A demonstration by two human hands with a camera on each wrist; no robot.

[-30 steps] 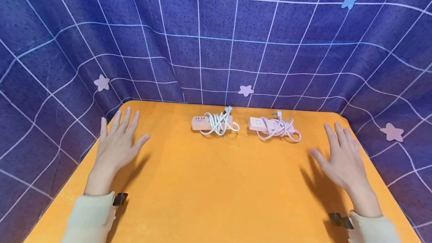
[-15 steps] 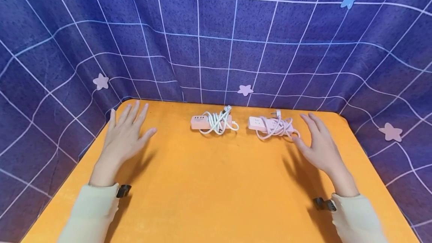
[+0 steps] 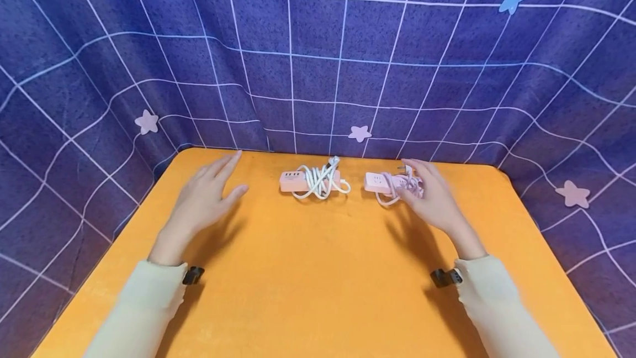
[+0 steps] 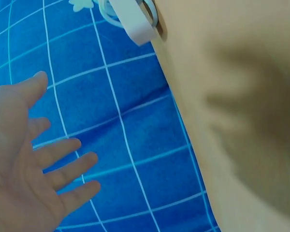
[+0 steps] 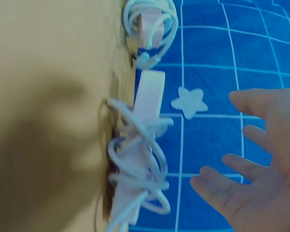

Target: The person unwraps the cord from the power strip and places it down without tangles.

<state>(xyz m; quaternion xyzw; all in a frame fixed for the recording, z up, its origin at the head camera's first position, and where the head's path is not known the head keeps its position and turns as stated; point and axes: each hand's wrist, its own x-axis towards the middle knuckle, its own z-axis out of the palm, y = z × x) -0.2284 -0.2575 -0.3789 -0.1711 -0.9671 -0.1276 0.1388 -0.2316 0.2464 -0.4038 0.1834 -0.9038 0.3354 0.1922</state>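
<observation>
Two pink power strips lie near the table's far edge. The one in the middle, a power strip with USB ports [image 3: 294, 182], has a white cord [image 3: 320, 181] wound about it. To its right is the power strip with a pink cord [image 3: 376, 182], also wrapped. My right hand [image 3: 433, 198] hovers over that strip's right end and hides part of it; the right wrist view shows its fingers apart from the strip [image 5: 150, 94]. Over the table's left part, my left hand [image 3: 201, 198] is held in the air, holding nothing, its fingers extended.
An orange table [image 3: 308, 280] spreads beneath both hands. A blue curtain [image 3: 318, 87] with white grid lines and stars encloses the back and sides. Each wrist wears a small black camera; the right camera [image 3: 445, 278] sits at the sleeve cuff.
My right hand has moved left from the table's right side to above the pink-corded strip. The left hand has drifted right, inward. Both power strips stay in place.
</observation>
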